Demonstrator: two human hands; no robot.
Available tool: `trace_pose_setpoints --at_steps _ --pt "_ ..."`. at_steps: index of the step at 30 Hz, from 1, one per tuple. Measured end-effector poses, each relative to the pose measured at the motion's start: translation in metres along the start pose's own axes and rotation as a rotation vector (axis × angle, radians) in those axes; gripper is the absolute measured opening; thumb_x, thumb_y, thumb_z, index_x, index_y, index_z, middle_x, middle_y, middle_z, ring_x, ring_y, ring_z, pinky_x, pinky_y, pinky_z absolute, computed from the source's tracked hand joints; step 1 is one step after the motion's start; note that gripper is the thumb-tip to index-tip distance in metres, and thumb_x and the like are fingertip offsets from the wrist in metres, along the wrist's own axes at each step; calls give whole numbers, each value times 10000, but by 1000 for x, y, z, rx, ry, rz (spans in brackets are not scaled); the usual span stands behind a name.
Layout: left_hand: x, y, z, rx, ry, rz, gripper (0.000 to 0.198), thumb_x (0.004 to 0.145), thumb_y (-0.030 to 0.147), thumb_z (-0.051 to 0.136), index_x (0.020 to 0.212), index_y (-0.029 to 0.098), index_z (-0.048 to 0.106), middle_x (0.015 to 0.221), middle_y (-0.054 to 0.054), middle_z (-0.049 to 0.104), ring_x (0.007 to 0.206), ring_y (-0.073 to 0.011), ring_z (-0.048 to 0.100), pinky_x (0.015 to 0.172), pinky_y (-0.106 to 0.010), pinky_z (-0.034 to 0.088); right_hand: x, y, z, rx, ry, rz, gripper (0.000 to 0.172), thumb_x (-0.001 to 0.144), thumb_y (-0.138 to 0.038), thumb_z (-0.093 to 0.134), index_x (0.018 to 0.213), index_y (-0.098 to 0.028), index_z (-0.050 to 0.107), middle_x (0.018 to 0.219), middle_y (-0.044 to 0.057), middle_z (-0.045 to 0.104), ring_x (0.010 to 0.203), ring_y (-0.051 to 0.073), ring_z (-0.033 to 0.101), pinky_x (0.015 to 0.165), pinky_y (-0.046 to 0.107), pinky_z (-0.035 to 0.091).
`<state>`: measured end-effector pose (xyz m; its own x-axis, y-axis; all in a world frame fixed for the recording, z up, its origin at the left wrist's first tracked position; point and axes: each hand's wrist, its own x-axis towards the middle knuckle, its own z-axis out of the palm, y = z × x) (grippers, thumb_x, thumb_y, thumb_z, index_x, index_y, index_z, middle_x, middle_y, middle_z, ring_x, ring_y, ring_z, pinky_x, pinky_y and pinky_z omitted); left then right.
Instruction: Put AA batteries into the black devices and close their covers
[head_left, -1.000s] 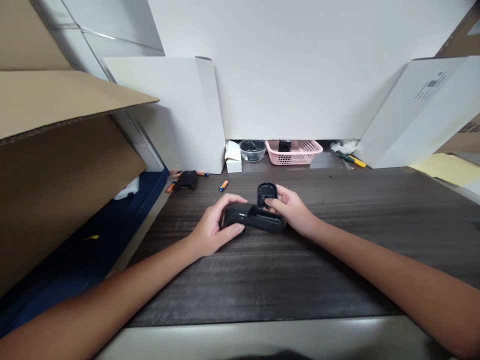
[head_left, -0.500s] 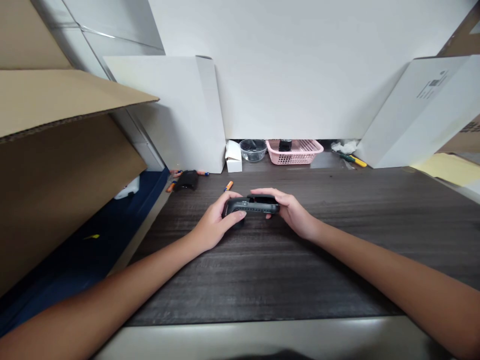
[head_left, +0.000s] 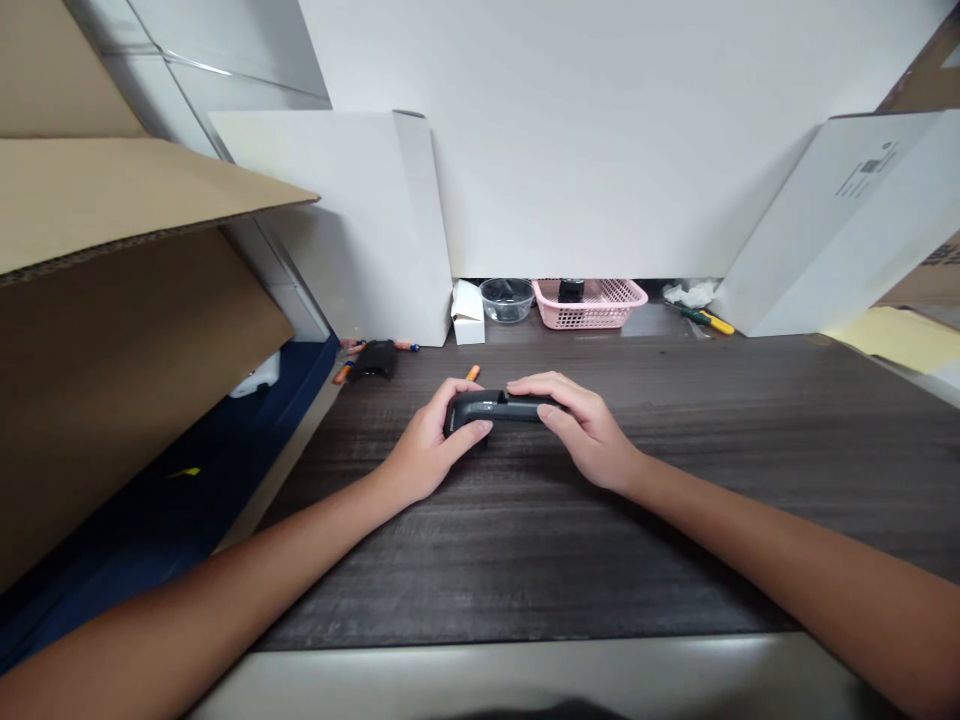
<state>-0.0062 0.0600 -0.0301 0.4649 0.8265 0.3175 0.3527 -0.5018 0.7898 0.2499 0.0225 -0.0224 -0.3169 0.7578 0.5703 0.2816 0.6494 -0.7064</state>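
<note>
Fingers (head_left: 538,384) of both hands clench a black plastic handheld device (head_left: 495,407) from either end, the left hand (head_left: 439,437) wrapping its rounded end and the right hand (head_left: 585,432) draped over the other. Its long axis runs crosswise, nearly level, above a dark wood-grain table (head_left: 675,530), well in front of a pink plastic basket (head_left: 590,305).

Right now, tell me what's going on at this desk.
A person holds a black device in both hands, just above or on the dark desk. The left hand wraps one end, and the right hand covers the other. An orange battery lies just behind it, a black piece lies further left, and a pink basket sits at the back.
</note>
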Motion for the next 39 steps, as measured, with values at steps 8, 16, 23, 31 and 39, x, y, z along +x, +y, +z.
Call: trace_pose_setpoints --at_steps 8,16,23,31,39 --pt "-3 2 -3 -65 -58 91 434 987 488 686 1323 239 569 1244 -66 659 1142 -271 632 999 -363 476 -8 -13 7 -113 -26 -166 355 1098 -245 470 1439 -284 560 1419 115 641 1354 273 588 1182 515 452" --pt "-6 1 -3 -107 -27 82 424 961 450 703 1311 241 587 1266 -58 664 1183 -285 622 1017 -372 473 -6 -18 12 -179 -83 -191 513 999 -229 641 1481 -297 480 1479 146 578 1406 311 565 1175 546 488" --pt "-5 4 -3 -108 -53 43 354 968 429 689 1255 242 598 1173 -34 672 1094 -259 629 962 -359 478 -3 -11 8 -80 -158 -83 449 1060 -228 567 1495 -309 492 1495 96 623 1396 256 603 1200 494 482" --pt "-4 4 -2 -61 -2 2 370 968 417 702 1270 244 577 1169 -30 659 1055 -239 627 924 -341 469 -8 1 19 143 -93 158 566 1039 -348 658 1543 -295 406 1540 115 568 1466 253 550 1230 472 453" --pt "-2 5 -1 66 54 -33 428 934 407 740 1300 261 573 1186 -28 679 1013 -236 651 901 -356 485 -6 18 16 172 -94 365 441 1060 -539 581 1392 -250 613 1277 63 687 1084 215 675 973 370 547"
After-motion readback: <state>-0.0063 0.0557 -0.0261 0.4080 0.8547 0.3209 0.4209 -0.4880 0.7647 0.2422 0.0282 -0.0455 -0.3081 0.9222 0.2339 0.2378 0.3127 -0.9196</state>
